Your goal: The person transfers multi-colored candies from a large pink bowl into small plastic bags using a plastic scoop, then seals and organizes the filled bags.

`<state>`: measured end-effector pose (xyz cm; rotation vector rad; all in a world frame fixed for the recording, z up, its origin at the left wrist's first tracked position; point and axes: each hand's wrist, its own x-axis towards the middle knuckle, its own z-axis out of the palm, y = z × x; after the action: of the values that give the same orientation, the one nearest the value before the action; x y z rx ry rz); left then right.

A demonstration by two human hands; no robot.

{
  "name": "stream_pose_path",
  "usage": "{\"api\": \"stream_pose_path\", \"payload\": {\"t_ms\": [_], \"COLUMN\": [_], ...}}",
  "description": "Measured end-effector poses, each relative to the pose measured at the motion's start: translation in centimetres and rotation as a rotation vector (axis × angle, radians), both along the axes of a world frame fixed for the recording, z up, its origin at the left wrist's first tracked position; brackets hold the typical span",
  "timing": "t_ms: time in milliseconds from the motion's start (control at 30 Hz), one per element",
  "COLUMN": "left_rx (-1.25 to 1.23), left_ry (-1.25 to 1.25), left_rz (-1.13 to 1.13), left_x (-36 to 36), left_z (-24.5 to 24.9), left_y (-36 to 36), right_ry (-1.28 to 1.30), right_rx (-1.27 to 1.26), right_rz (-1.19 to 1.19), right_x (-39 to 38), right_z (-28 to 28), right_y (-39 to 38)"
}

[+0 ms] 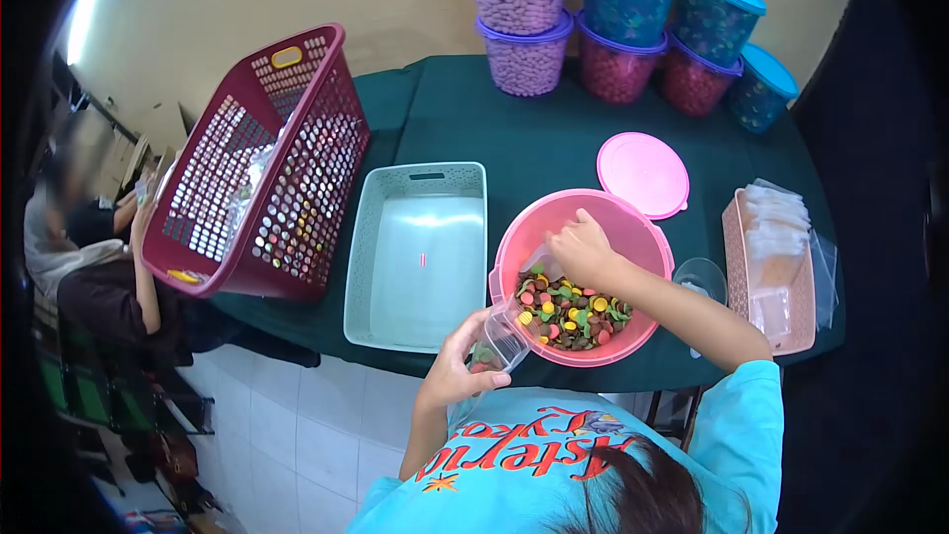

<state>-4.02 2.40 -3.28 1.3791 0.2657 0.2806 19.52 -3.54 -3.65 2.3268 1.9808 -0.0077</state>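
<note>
My left hand (461, 364) is wrapped round a clear plastic cup (502, 338), tilted at the near left rim of a pink tub (647, 237). A few coloured pieces show inside the cup. Small candy-like pieces (573, 316) in brown, green, yellow and red cover the tub's bottom. Inside the tub, above these pieces, my right hand (581, 251) is closed on a translucent scoop-like piece (541, 261), whose full shape is hidden by the fingers.
A pale green basket (353, 267) stands left of the tub, beside a tall maroon laundry basket (341, 89). Behind the tub lies a pink lid (643, 174). Clear bags (776, 227) fill a pink tray (806, 321) at right. Lidded tubs (519, 0) stand at the back. Another person (99, 267) sits left.
</note>
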Motion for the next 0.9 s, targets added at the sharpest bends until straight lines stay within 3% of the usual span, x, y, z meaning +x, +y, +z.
{"api": "stream_pose_path", "payload": {"t_ms": [233, 400, 533, 700, 833, 900], "left_rx": [0.020, 0.007, 0.012, 0.004, 0.047, 0.203], "left_ry": [-0.009, 0.016, -0.010, -0.018, 0.020, -0.048], "left_rz": [-0.123, -0.186, -0.199, -0.155, -0.066, 0.035], "left_x": [0.4, 0.4, 0.6, 0.5, 0.0, 0.2], "left_z": [-0.2, -0.4, -0.2, 0.2, 0.0, 0.0], "left_y": [2.1, 2.9, 2.9, 2.2, 1.0, 0.4], "right_ry": [0.248, 0.369, 0.536, 0.603, 0.651, 0.702], "right_rx": [-0.172, -0.164, -0.298, -0.432, -0.382, -0.333], "right_rz": [0.070, 0.027, -0.005, 0.004, -0.011, -0.019], "right_x": [-0.7, 0.1, 0.7, 2.3, 3.5, 4.0], "right_z": [1.7, 2.3, 3.5, 2.8, 2.3, 2.7], "right_y": [-1.5, -2.8, -4.3, -5.4, -5.7, -5.5]}}
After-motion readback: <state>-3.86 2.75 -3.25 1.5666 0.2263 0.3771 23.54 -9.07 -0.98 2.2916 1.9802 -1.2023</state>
